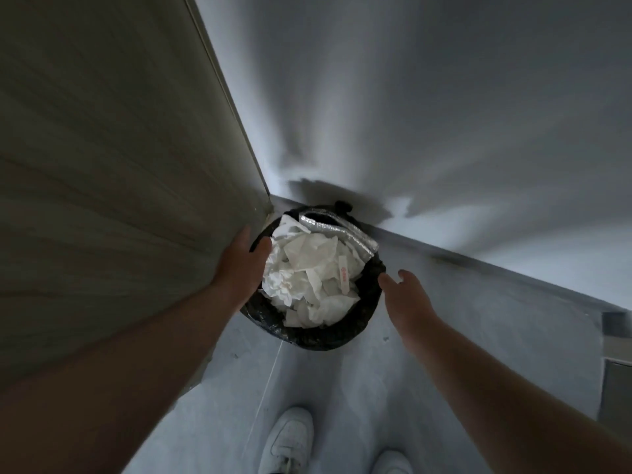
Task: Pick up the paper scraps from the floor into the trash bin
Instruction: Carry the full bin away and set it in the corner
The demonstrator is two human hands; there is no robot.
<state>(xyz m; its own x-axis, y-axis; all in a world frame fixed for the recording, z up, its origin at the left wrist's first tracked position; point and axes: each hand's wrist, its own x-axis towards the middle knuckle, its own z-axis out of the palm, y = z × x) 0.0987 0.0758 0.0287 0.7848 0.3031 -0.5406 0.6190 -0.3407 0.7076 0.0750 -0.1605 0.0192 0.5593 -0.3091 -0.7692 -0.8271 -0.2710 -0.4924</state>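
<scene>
The trash bin (328,340) stands on the grey floor (342,405) in the corner between a wooden panel (119,165) and the white wall (444,114). It is lined with a black bag (371,302) and heaped to the rim with white paper scraps (307,268) – crumpled tissue and torn sheets, plus a narrow strip (343,278) with a red mark. A silver foil pouch (345,234) lies across the far side of the heap.

The left hand (244,258) is at the bin's left rim, its fingers (264,244) loosely straight and holding nothing, the thumb just beside the edge of the paper; whether it touches the bag I cannot tell. The right hand (407,295) is just outside the right rim, fingers (386,280) released and spread, empty, apart from the scraps. No paper is in either hand – all the paper in view is in the bin. Two white shoes (290,439) stand on the floor below
</scene>
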